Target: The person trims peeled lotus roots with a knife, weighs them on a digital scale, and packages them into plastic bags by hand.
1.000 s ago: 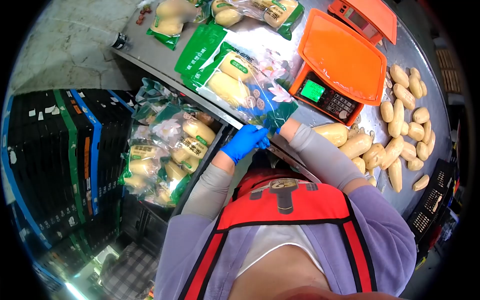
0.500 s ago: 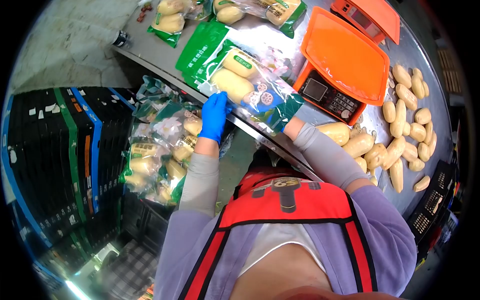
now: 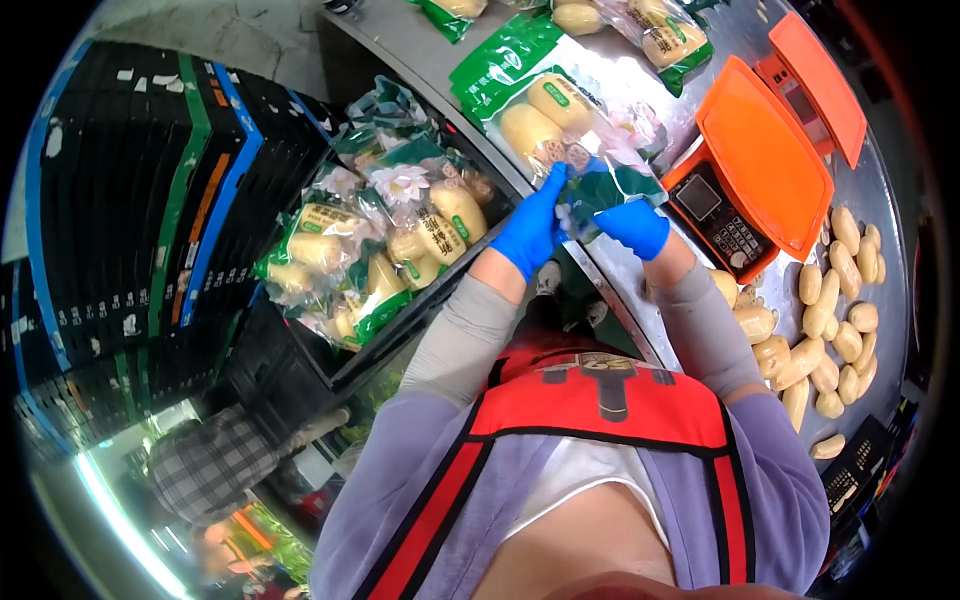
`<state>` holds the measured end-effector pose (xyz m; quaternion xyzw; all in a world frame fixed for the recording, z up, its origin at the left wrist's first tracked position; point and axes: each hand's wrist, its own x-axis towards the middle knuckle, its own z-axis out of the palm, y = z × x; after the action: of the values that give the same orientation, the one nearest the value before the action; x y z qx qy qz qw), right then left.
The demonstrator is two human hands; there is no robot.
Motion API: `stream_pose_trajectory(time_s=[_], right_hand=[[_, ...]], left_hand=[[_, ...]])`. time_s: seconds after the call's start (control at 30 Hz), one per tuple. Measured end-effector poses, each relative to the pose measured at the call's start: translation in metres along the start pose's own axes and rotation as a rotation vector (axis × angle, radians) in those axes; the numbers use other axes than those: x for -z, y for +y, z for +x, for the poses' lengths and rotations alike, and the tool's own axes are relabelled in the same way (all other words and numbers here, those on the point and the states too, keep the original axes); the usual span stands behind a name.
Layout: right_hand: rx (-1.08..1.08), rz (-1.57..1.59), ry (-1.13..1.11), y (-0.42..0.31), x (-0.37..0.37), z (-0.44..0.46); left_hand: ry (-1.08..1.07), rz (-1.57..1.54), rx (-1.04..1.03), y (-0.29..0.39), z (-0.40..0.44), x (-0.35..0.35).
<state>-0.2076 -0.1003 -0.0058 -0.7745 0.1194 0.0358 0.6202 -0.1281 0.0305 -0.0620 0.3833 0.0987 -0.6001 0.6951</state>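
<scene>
From the head camera, a see-through lotus root bag (image 3: 578, 128) lies on the metal table (image 3: 395, 30), close to its edge. Fat, pale roots show inside it. Its green end points away from the person, and its dark green end is by the hands.

Both hands wear blue gloves. The left hand (image 3: 533, 230) has its fingers close together, nipping the near side of the bag. The right hand (image 3: 637, 226) is closed round the dark green end, though the film hides its fingertips. I think the step now is fixing up this near end, as the roots are already in. It looks like a job for two hands: a snug hold on the slippery film, a flat fold, and no roots sliding out.

Just past the right hand is an orange-topped scale (image 3: 765, 160), with nothing on its tray. Another orange scale (image 3: 820, 90) is behind it. Loose lotus roots (image 3: 798, 363) lie on the table past the right arm. By the left arm, a black crate (image 3: 390, 348) holds a heap of packed bags (image 3: 385, 285). More filled bags (image 3: 672, 42) lie farther up the table.
</scene>
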Motion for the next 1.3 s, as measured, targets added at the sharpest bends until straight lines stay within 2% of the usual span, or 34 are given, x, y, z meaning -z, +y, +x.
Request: stream_pose_trajectory(time_s=[0.03, 0.07, 0.13, 0.17, 0.2, 0.23, 0.33, 0.37, 0.4, 0.43, 0.47, 0.5, 0.53, 0.6, 0.63, 0.67, 0.7, 0.73, 0.77, 0.83, 0.87, 0.93, 1.0, 1.03, 1.07, 1.13, 1.2, 1.23, 1.27, 1.3], right_hand=[[0.046, 0.185, -0.057, -0.005, 0.0, -0.005], [0.16, 0.061, -0.05, -0.011, -0.003, -0.007], [0.383, -0.115, 0.043, -0.02, -0.011, -0.012], [0.494, -0.168, 0.113, -0.024, -0.015, -0.016], [0.497, -0.166, 0.108, -0.036, -0.018, -0.024], [0.412, -0.122, 0.028, -0.056, -0.016, -0.037], [0.275, -0.13, -0.201, -0.068, -0.008, -0.068], [0.25, -0.157, -0.278, -0.065, -0.006, -0.077], [0.265, -0.215, -0.347, -0.061, -0.002, -0.084], [0.424, -0.031, -0.314, -0.062, -0.003, -0.089], [0.421, -0.032, -0.303, -0.056, 0.0, -0.093], [0.322, 0.073, -0.289, -0.043, 0.006, -0.098], [0.221, 0.177, -0.269, -0.029, 0.011, -0.105], [0.216, 0.102, -0.084, -0.001, 0.022, -0.115], [0.182, 0.078, -0.021, 0.012, 0.022, -0.121], [0.137, 0.042, 0.069, 0.027, 0.026, -0.13], [0.103, 0.032, 0.122, 0.04, 0.027, -0.138], [0.069, 0.027, 0.172, 0.051, 0.026, -0.143], [0.071, -0.079, 0.2, 0.057, 0.025, -0.148], [0.068, -0.185, 0.247, 0.067, 0.022, -0.156], [0.072, -0.183, 0.27, 0.071, 0.02, -0.16], [0.147, -0.323, 0.36, 0.076, 0.017, -0.17], [0.083, -0.276, 0.396, 0.072, 0.022, -0.186], [0.017, -0.247, 0.409, 0.075, 0.023, -0.195], [-0.048, -0.218, 0.42, 0.077, 0.024, -0.204], [-0.064, -0.207, 0.519, 0.088, 0.024, -0.223], [-0.073, -0.203, 0.614, 0.094, 0.028, -0.242], [-0.121, -0.205, 0.639, 0.095, 0.034, -0.253], [-0.17, -0.206, 0.659, 0.096, 0.039, -0.263], [-0.219, -0.165, 0.686, 0.095, 0.045, -0.272]], left_hand=[[-0.056, 0.021, -0.121, 0.005, -0.001, 0.001], [-0.109, 0.048, -0.24, 0.011, -0.006, 0.002], [-0.041, 0.154, -0.27, 0.028, -0.028, -0.01], [-0.015, 0.315, -0.35, 0.033, -0.03, -0.01], [0.018, 0.474, -0.423, 0.037, -0.036, -0.009], [0.061, 0.59, -0.432, 0.046, -0.052, -0.017], [0.129, 0.704, -0.535, 0.059, -0.086, -0.021], [0.267, 0.848, -0.496, 0.065, -0.104, -0.019], [0.335, 0.655, -0.544, 0.067, -0.115, -0.019], [0.398, 0.46, -0.583, 0.07, -0.123, -0.018], [0.428, 0.668, -0.711, 0.078, -0.13, 0.014], [0.499, 0.804, -0.776, 0.086, -0.136, 0.035], [0.603, 0.956, -0.792, 0.094, -0.135, 0.082], [0.758, 1.057, -0.759, 0.103, -0.145, 0.118], [0.733, 1.304, -0.822, 0.106, -0.152, 0.129], [0.626, 1.166, -0.853, 0.114, -0.138, 0.213], [0.637, 0.933, -0.699, 0.111, -0.146, 0.194], [0.7, 0.692, -0.578, 0.114, -0.147, 0.211], [0.651, 1.059, -0.471, 0.117, -0.15, 0.262], [1.034, 0.867, -0.415, 0.114, -0.153, 0.303], [1.049, 0.749, -0.367, 0.126, -0.154, 0.326], [1.317, 1.016, -0.273, 0.135, -0.159, 0.273], [1.686, 1.623, -0.532, 0.122, -0.151, 0.207], [1.672, 1.792, -1.015, 0.113, -0.142, 0.202], [1.641, 1.808, -1.034, 0.109, -0.129, 0.205], [1.162, 1.964, -0.82, 0.101, -0.105, 0.214], [1.202, 2.179, -0.378, 0.097, -0.089, 0.216], [1.185, 2.296, -0.266, 0.098, -0.081, 0.222], [1.169, 2.303, -0.273, 0.101, -0.074, 0.23], [1.036, 2.427, -0.168, 0.109, -0.069, 0.239]])
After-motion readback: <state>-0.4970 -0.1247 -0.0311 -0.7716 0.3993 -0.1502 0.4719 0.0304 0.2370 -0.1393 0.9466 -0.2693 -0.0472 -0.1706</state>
